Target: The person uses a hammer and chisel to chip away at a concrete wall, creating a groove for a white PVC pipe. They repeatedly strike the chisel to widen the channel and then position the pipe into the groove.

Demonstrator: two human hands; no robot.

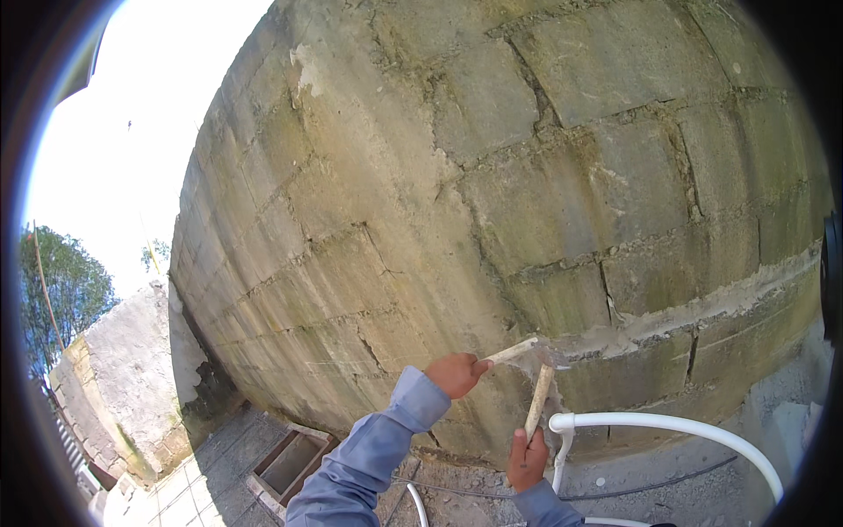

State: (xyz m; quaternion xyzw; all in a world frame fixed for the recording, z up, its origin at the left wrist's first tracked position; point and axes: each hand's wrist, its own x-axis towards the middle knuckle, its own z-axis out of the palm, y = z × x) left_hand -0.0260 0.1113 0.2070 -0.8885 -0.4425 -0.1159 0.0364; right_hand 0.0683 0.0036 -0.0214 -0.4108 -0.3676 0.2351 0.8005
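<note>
My left hand [455,375] is closed round a pale, dusty rod [511,352] that looks like a chisel, its far end angled up to the right against the block wall [351,263]. Lower and to the right, my right hand [528,461] grips the wooden handle of a hammer [539,400], which points upward. The hammer's head is blurred and hard to make out near the rod's far end. Both tools meet the left end of a rough, pale groove [694,309] that runs along the wall.
A white pipe [676,423] with an elbow curves beside my right hand. Below lie a dark cable [632,485] and another short white pipe [417,505]. To the left, a rectangular framed pit [291,464] sits in the paving. A low rendered wall [132,378] stands farther left.
</note>
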